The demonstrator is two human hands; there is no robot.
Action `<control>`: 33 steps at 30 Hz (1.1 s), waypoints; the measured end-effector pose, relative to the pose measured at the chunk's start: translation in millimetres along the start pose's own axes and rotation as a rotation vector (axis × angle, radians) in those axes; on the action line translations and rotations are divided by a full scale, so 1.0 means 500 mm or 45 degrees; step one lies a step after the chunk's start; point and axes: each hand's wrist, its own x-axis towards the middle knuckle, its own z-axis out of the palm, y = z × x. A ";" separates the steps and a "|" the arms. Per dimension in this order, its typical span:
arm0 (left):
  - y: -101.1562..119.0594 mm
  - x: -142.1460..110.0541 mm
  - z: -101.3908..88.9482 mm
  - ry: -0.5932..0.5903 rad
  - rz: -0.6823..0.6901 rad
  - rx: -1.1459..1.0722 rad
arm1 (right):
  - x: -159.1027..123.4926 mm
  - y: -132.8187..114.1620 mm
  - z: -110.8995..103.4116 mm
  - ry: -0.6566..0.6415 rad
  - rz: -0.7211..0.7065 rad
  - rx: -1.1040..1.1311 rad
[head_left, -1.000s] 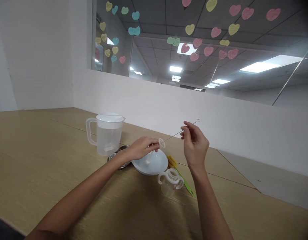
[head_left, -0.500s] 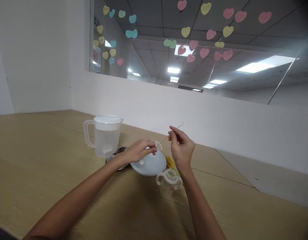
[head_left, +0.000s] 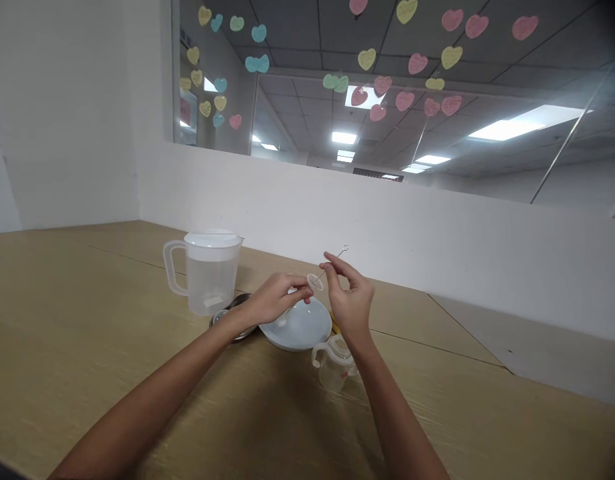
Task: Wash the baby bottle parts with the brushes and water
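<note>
A thin wire brush [head_left: 321, 275] is angling up at mid-frame, and you are pinching it in your right hand [head_left: 351, 293]. Its small white ring [head_left: 315, 282] is sitting just beside your curled left hand [head_left: 276, 298]; you can't tell if that hand is gripping anything. Below them, a white lid [head_left: 298, 327] is lying on the table [head_left: 437, 413], with a sippy cup [head_left: 334, 368] at its lower right.

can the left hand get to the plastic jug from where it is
Probably yes. The left hand is close to the clear plastic jug, and only a low metal dish sits near its base, so nothing tall blocks the way. It seems to be pinching a small white ring, though.
</note>
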 end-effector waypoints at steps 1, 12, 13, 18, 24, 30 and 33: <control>0.003 0.000 -0.002 0.000 0.005 0.005 | 0.006 -0.003 -0.007 0.001 0.021 0.024; 0.009 -0.004 -0.007 -0.033 0.042 0.190 | 0.037 -0.042 -0.075 0.077 0.076 -0.001; 0.011 -0.005 -0.007 -0.035 0.044 0.195 | 0.034 -0.042 -0.071 0.090 0.066 -0.052; 0.020 -0.011 -0.008 -0.050 0.061 0.234 | 0.027 -0.039 -0.059 0.002 0.194 -0.026; 0.031 -0.012 -0.014 -0.072 0.073 0.107 | 0.024 -0.046 -0.054 -0.069 0.312 0.291; 0.054 -0.022 -0.024 -0.125 0.072 -0.043 | -0.002 -0.043 -0.013 0.184 0.360 0.402; 0.057 -0.025 -0.024 -0.114 0.051 -0.075 | -0.020 -0.041 0.008 0.184 0.384 0.355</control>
